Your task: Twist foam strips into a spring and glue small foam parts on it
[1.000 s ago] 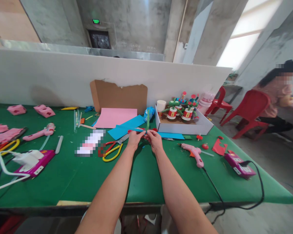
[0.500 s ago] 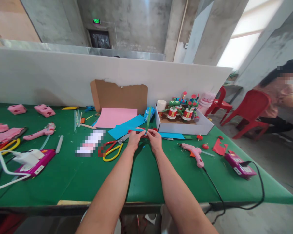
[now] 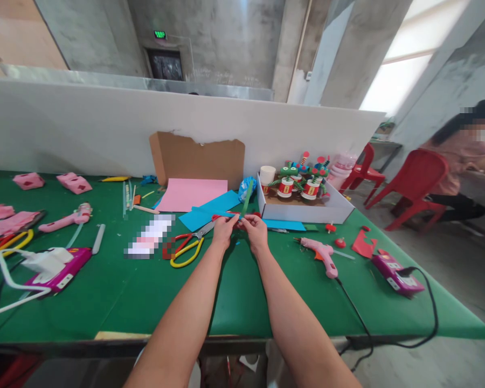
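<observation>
My left hand [image 3: 223,230] and my right hand [image 3: 256,231] meet fingertip to fingertip over the table. Both are closed in a pinch where two narrow paper strips cross. The blue paper strip [image 3: 215,213] runs out leftward past my left fingers. From beside my right fingertips the green paper strip [image 3: 247,199] stands up, leaning slightly right. Fingers hide the crossing itself. Some red pieces lie just behind my hands, partly covered. Scissors [image 3: 188,250] with red and yellow handles rest open to the left of my left hand.
A white box [image 3: 307,212] with several paper-cup figures [image 3: 286,186] stands behind right. A pink glue gun [image 3: 321,252] with its cord and a purple power strip [image 3: 398,276] lie right. Blue sheets [image 3: 222,203] and a pink sheet [image 3: 194,195] lie behind. A person [image 3: 455,161] sits far right.
The green strip tilts a little more to the right. My left fingers have shifted slightly; both hands stay together at the strips.
</observation>
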Demonstrator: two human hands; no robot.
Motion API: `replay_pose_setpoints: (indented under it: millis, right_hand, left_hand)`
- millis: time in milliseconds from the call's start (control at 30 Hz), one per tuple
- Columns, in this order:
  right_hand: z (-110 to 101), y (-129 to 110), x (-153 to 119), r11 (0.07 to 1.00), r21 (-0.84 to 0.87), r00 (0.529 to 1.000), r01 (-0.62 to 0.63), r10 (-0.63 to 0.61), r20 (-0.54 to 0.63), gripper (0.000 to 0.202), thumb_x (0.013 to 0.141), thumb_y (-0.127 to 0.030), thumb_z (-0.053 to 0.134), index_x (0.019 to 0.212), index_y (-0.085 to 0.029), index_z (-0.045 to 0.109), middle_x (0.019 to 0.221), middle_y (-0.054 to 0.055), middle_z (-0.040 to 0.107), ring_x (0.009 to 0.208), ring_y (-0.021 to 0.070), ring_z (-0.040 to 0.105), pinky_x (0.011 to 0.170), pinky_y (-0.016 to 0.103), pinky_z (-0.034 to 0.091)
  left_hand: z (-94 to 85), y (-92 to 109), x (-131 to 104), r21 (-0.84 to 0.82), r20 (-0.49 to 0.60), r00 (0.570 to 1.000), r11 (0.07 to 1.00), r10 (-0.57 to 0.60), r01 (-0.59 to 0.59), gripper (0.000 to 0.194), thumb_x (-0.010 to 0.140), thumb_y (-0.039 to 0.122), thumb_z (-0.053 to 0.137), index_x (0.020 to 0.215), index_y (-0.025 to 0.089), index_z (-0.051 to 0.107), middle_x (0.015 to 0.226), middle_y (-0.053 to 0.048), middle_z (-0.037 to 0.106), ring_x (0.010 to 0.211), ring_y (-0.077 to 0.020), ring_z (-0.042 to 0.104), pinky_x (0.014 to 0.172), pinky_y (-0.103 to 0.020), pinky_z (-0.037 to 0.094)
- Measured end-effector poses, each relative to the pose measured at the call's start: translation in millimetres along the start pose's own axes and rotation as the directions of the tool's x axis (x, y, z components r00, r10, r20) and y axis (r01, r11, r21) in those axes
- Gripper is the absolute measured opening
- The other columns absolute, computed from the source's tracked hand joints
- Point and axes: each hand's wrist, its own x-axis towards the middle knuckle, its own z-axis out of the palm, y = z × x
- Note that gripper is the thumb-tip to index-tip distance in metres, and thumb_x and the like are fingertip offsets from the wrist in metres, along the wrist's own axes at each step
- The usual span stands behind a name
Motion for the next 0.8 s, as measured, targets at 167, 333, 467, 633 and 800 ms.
replay_pose_setpoints:
  millis: [167,333,467,633,800]
  right_hand:
    - [-0.7,-0.2,-0.2,0.998,0.049,1.000,-0.029,0.029,-0.009,0.029,0.055,-0.028,0.080,0.072,-0.018,0.059,0.059,-0.005,0.064,0.056,0.0114,0.064,0.065,0.027,0.056]
    - [-0.5,-1.7,-1.2,0.994,0.076,0.997,-0.073,0.073,-0.008,0.030,0.054,-0.029,0.082,0.070,-0.017,0.060,0.058,-0.004,0.065,0.055,0.0120,0.064,0.063,0.027,0.057]
    - [-0.9,-3.1,-1.1,0.996,0.056,0.997,-0.072,0.073,-0.024,0.029,0.053,-0.031,0.082,0.068,-0.017,0.061,0.055,-0.003,0.065,0.052,0.0128,0.063,0.060,0.027,0.057]
    - [-1.4,-4.4,-0.3,0.995,0.039,0.996,-0.091,0.091,0.000,0.029,0.055,-0.033,0.080,0.070,-0.016,0.062,0.054,-0.001,0.066,0.052,0.0139,0.064,0.059,0.028,0.057]
    - [-1.2,-6.0,-0.6,0.995,0.036,0.995,-0.098,0.098,0.007,0.027,0.055,-0.032,0.080,0.070,-0.016,0.063,0.056,0.000,0.067,0.053,0.0141,0.065,0.060,0.028,0.057]
  left_hand:
    - [-2.6,-1.6,1.5,0.032,0.030,0.999,0.999,0.018,-0.019,0.037,0.053,0.042,0.081,0.062,0.013,0.060,0.057,-0.001,0.062,0.055,-0.0122,0.056,0.061,-0.028,0.046]
    - [-4.7,-2.9,3.4,0.111,0.009,0.998,0.992,0.059,-0.059,0.034,0.055,0.041,0.079,0.060,0.014,0.060,0.057,-0.001,0.062,0.055,-0.0130,0.056,0.060,-0.028,0.045]
    - [-4.2,-1.4,2.1,0.187,0.006,0.997,0.979,0.083,-0.082,0.030,0.056,0.039,0.076,0.058,0.014,0.061,0.056,-0.001,0.062,0.054,-0.0131,0.055,0.057,-0.026,0.043]
    - [-3.7,0.8,0.7,0.147,-0.012,0.997,0.986,0.081,-0.078,0.028,0.055,0.038,0.075,0.057,0.014,0.061,0.057,-0.001,0.063,0.054,-0.0122,0.054,0.057,-0.026,0.043]
    - [-4.0,0.9,1.8,0.154,-0.012,0.997,0.985,0.076,-0.073,0.031,0.054,0.041,0.077,0.056,0.015,0.059,0.055,-0.001,0.061,0.053,-0.0125,0.054,0.057,-0.026,0.043]
